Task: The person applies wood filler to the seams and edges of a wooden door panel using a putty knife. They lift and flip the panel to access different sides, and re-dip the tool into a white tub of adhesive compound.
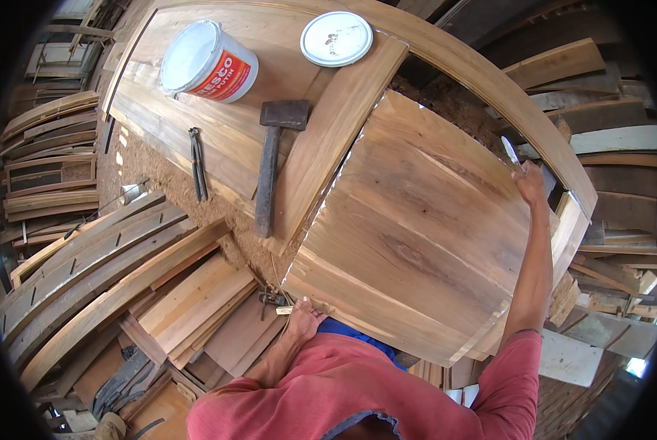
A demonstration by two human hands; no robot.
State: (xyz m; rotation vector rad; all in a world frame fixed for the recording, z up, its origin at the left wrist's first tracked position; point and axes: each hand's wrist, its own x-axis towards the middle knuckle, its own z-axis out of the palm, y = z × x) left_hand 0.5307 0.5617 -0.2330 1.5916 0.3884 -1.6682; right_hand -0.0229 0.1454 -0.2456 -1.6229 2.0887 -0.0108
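In my right hand (531,183) is a narrow knife-like blade (510,151) with a whitish surface, its tip pointing away over the gap beside the panel. The broad wooden panel (416,235) lies in front of me, with white paste dotted along its left and far edges. My left hand (304,320) is at the panel's near left corner, fingers curled. A small pale piece (284,311) shows at its fingertips; whether they grip it or the panel edge is unclear. Around the panel runs a wooden door frame (482,70), curved by the lens, with a dark gap at the far right.
On the boards stand a white tub (209,62) with a red label, its round lid (336,39), a dark-headed mallet (270,169) and pincers (198,165). Stacked planks (101,271) fill the left side. More timber (614,139) lies at right. Sawdust (160,176) covers the ground.
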